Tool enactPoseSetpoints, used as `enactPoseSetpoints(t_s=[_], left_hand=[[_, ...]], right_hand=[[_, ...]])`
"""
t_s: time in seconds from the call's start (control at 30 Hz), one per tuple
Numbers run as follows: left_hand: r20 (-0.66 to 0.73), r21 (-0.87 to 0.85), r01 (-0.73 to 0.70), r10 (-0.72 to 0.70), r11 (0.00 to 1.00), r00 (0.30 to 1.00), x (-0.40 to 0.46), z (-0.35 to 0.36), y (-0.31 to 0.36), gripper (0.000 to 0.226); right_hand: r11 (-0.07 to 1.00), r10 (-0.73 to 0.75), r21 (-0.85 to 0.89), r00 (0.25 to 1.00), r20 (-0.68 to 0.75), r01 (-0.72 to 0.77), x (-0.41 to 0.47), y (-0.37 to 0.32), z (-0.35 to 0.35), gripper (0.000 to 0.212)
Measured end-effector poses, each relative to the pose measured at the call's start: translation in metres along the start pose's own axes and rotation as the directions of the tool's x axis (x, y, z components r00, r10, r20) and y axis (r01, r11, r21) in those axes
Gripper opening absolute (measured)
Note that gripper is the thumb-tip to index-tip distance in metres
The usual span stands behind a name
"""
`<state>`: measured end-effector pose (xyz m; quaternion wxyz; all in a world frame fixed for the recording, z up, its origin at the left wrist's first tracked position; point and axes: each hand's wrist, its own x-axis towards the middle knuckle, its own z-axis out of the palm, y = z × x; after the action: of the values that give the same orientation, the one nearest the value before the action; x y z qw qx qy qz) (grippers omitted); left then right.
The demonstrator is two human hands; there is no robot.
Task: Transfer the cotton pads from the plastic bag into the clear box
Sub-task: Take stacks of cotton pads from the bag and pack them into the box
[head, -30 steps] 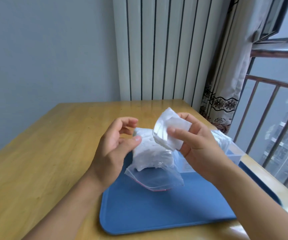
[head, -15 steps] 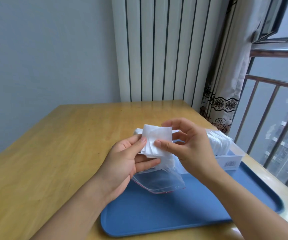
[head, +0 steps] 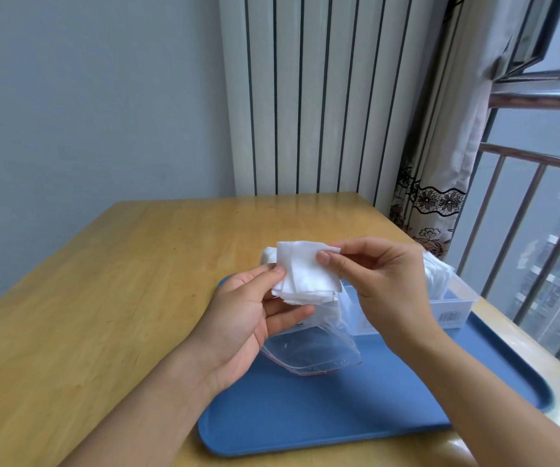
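Note:
A small stack of white square cotton pads [head: 305,274] is held up above the tray between both hands. My left hand [head: 248,318] pinches its left edge with thumb and fingers, palm turned up. My right hand [head: 379,284] pinches its upper right corner between thumb and forefinger. Below them the clear zip plastic bag [head: 312,352] with a red seal line lies on the tray, mostly flat at its near end. The clear box [head: 453,305] stands behind my right hand with white pads [head: 438,274] inside; my right hand hides much of it.
A blue tray [head: 339,416] lies on the wooden table [head: 120,281] near the right front edge. A white radiator [head: 322,96] and a curtain [head: 440,180] stand behind the table. A window with railings is at the right.
My right hand brought the stack of pads down and leftwards, and my left hand came in and took hold of its left edge. Both hands now hold it flat, facing me.

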<state>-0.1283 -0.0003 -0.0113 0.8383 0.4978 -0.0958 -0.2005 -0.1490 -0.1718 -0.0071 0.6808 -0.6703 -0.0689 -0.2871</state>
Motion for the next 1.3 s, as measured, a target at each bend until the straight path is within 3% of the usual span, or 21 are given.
enactPoseSetpoints(t_s=[0.17, 0.37, 0.47, 0.6, 0.83, 0.97, 1.1, 1.3], left_hand=[[-0.02, -0.043, 0.002, -0.003, 0.999, 1.0, 0.002, 0.0, 0.0, 0.026], [-0.06, 0.036, -0.052, 0.055, 0.998, 0.997, 0.003, 0.002, -0.003, 0.025], [-0.014, 0.078, -0.055, 0.056, 0.995, 0.998, 0.0, 0.004, -0.005, 0.028], [0.034, 0.073, -0.051, 0.049, 0.996, 0.998, -0.003, 0.007, -0.005, 0.028], [0.05, 0.038, -0.044, 0.042, 0.998, 0.998, -0.003, 0.006, -0.004, 0.031], [0.062, 0.026, -0.045, 0.043, 0.999, 0.997, -0.003, 0.007, -0.002, 0.037], [0.067, 0.006, -0.04, 0.039, 0.999, 0.997, -0.003, 0.007, -0.004, 0.027], [0.082, -0.049, -0.016, 0.02, 0.999, 0.996, -0.003, 0.007, -0.003, 0.028]], right_hand=[[0.997, 0.04, 0.074, 0.999, -0.019, -0.038, 0.003, -0.004, -0.005, 0.013], [0.961, 0.069, 0.26, 0.992, 0.103, -0.094, 0.005, -0.012, -0.007, 0.009], [0.98, 0.054, 0.182, 0.99, 0.132, -0.078, 0.001, -0.012, -0.003, 0.004], [0.999, 0.045, 0.012, 0.995, 0.089, -0.047, 0.0, -0.007, 0.0, 0.017], [0.998, 0.012, -0.068, 0.997, 0.078, -0.007, 0.003, -0.007, -0.001, 0.011], [0.998, 0.014, -0.065, 0.996, 0.083, -0.008, 0.003, -0.007, -0.002, 0.009], [0.999, 0.017, -0.031, 0.997, 0.081, -0.015, 0.003, -0.007, -0.002, 0.006], [0.99, 0.105, 0.086, 0.992, 0.067, -0.111, 0.002, -0.007, -0.002, 0.018]])
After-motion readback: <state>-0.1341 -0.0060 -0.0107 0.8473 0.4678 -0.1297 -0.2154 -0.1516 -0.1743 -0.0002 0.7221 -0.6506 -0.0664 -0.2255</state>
